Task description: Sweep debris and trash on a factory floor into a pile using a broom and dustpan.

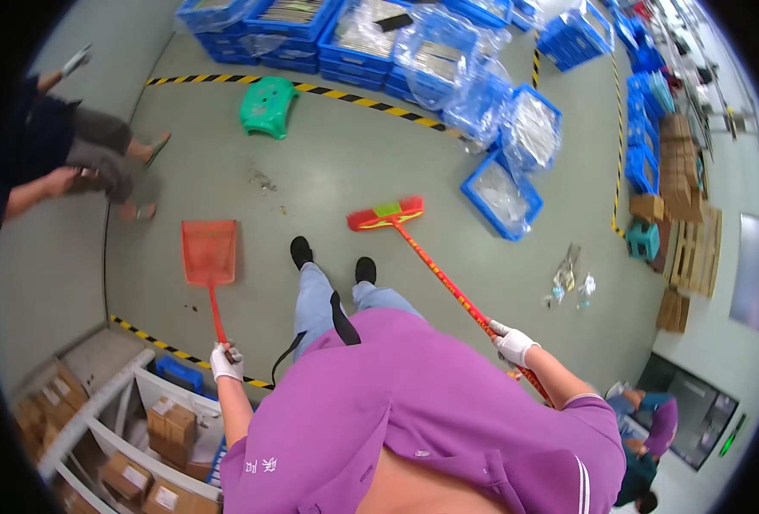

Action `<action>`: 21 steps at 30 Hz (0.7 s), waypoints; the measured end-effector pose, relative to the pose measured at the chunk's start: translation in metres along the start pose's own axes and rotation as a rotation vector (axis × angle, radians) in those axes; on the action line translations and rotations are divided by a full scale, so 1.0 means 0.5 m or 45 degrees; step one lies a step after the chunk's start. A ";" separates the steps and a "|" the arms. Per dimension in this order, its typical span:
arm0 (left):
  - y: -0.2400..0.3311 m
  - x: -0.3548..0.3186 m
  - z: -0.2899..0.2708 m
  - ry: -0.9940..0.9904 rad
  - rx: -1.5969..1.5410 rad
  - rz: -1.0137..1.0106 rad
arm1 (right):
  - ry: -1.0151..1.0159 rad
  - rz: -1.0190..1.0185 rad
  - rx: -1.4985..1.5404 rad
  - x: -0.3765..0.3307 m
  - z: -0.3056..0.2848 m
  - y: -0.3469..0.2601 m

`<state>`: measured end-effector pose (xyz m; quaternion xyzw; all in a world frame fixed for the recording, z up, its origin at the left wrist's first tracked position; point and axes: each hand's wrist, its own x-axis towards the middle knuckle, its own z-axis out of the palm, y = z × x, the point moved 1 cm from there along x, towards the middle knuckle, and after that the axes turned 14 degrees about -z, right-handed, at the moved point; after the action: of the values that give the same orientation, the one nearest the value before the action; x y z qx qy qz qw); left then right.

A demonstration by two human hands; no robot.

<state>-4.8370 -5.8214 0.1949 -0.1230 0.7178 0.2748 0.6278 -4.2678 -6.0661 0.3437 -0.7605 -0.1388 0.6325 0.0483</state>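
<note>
My left hand point(227, 362), in a white glove, is closed round the handle of a red dustpan point(209, 251). The pan lies out to the left, at or just over the floor; I cannot tell which. My right hand point(513, 343), also gloved in white, grips the red pole of a broom point(442, 276). The broom's red and yellow-green head point(386, 213) is ahead of my feet, a little blurred. A small heap of debris point(262, 180) lies on the floor ahead, between the dustpan and a green stool point(268, 107).
Blue crates point(358, 62) with plastic covers stand ahead, and a low blue crate point(503, 195) sits right of the broom. More litter point(568, 278) lies to the right. A person point(62, 154) sits at the left wall. A white shelf point(139, 385) with cartons is at lower left.
</note>
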 end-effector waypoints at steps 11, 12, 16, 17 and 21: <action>-0.151 -0.126 -0.092 -0.131 -0.196 0.047 | -0.308 -0.705 -0.482 0.302 0.193 -0.509; -0.158 -0.139 -0.106 -0.166 -0.201 0.057 | -0.290 -0.787 -0.596 0.329 0.228 -0.574; -0.178 -0.154 -0.156 -0.082 -0.034 0.034 | -0.242 -0.889 -0.914 0.502 0.384 -0.771; -0.178 -0.153 -0.167 -0.052 -0.048 0.016 | -0.246 -0.880 -1.027 0.528 0.417 -0.804; -0.145 -0.111 -0.204 0.027 -0.074 -0.071 | -0.233 -0.892 -1.476 0.611 0.420 -0.772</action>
<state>-4.8744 -5.9461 0.2374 -0.1642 0.7124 0.2767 0.6236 -4.4813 -5.6351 0.1089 -0.5173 -0.6964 0.4649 -0.1767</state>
